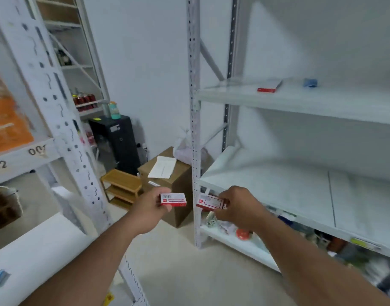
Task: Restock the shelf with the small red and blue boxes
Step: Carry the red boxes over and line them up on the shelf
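My left hand (148, 212) holds a small red and white box (173, 199) by its left end, flat and level. My right hand (237, 208) grips a second small red and white box (208, 203) by its right end, just in front of the white shelf unit's corner post (195, 151). Both boxes hang side by side in the air, a short gap apart. On the upper white shelf (322, 102) another red and white box (269, 86) lies flat, and a small blue box (310, 82) sits to its right. The middle shelf (289, 186) is bare.
A brown cardboard box (174, 188) with a white paper on it stands on the floor behind my hands. A small wooden rack (121, 188) and a black cabinet (116, 140) are to its left. A second white rack post (63, 120) rises at left. Mixed items fill the bottom shelf (233, 239).
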Action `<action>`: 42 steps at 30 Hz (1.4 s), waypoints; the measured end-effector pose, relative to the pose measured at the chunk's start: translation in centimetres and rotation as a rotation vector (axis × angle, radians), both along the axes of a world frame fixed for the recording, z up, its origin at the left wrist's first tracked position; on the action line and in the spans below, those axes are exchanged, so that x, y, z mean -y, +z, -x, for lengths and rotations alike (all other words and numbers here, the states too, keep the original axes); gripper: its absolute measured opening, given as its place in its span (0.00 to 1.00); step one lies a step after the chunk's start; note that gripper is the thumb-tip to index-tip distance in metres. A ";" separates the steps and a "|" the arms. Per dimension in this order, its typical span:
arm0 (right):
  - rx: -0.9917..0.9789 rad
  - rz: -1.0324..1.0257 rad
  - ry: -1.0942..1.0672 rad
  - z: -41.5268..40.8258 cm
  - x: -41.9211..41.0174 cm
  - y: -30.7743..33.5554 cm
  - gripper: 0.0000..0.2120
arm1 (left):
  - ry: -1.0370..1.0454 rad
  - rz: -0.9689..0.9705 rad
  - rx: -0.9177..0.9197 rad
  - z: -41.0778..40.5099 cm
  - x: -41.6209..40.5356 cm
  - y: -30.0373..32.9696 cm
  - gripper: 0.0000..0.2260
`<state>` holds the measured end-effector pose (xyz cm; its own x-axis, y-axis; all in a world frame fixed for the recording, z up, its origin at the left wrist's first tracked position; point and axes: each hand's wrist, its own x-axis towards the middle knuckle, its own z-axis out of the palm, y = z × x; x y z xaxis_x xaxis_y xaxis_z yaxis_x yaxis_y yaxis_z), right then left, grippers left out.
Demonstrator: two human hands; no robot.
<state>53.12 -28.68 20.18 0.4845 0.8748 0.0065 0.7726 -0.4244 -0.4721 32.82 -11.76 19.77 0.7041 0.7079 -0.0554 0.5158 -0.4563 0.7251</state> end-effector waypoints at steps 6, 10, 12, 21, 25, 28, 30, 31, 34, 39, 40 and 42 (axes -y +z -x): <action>0.112 -0.073 -0.154 -7.2 7.0 4.9 0.11 | -0.178 -0.045 0.109 -9.5 3.4 5.5 0.15; 0.109 -0.094 -0.261 -10.2 9.9 7.9 0.11 | -0.260 -0.012 0.181 -14.6 4.3 8.6 0.17; 0.100 -0.110 -0.293 -11.2 10.5 9.3 0.11 | -0.279 0.027 0.241 -16.7 4.6 10.2 0.18; 0.135 -0.214 -0.389 -16.0 8.2 13.5 0.10 | -0.398 -0.059 0.304 -24.8 0.4 14.8 0.19; 0.172 -0.223 -0.427 -17.9 5.5 15.5 0.08 | -0.430 -0.002 0.325 -27.9 -3.7 16.0 0.19; 0.180 -0.219 -0.453 -19.0 3.6 17.0 0.08 | -0.457 0.019 0.345 -29.9 -6.5 16.6 0.18; 0.195 -0.220 -0.466 -19.7 2.4 17.9 0.09 | -0.461 0.022 0.357 -30.9 -8.0 17.1 0.18; 0.201 -0.220 -0.473 -20.1 1.8 18.4 0.09 | -0.464 0.022 0.362 -31.5 -8.6 17.4 0.18; 0.225 -0.202 -0.475 -21.2 0.4 19.7 0.10 | -0.476 0.017 0.370 -33.3 -10.3 18.2 0.18; 0.238 -0.191 -0.484 -24.2 -1.3 21.1 0.10 | -0.503 0.029 0.367 -37.2 -12.1 18.8 0.17; 0.239 -0.187 -0.486 -24.9 -1.5 21.2 0.10 | -0.506 0.030 0.367 -38.1 -12.2 18.9 0.17; 0.243 -0.185 -0.485 -26.5 -1.8 21.5 0.10 | -0.512 0.030 0.369 -39.8 -12.3 19.3 0.16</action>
<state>79.58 -26.83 41.64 0.7956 0.5266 0.2996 0.6058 -0.6848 -0.4051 72.60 0.56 39.06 0.9298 0.2779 0.2412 -0.0491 -0.5560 0.8297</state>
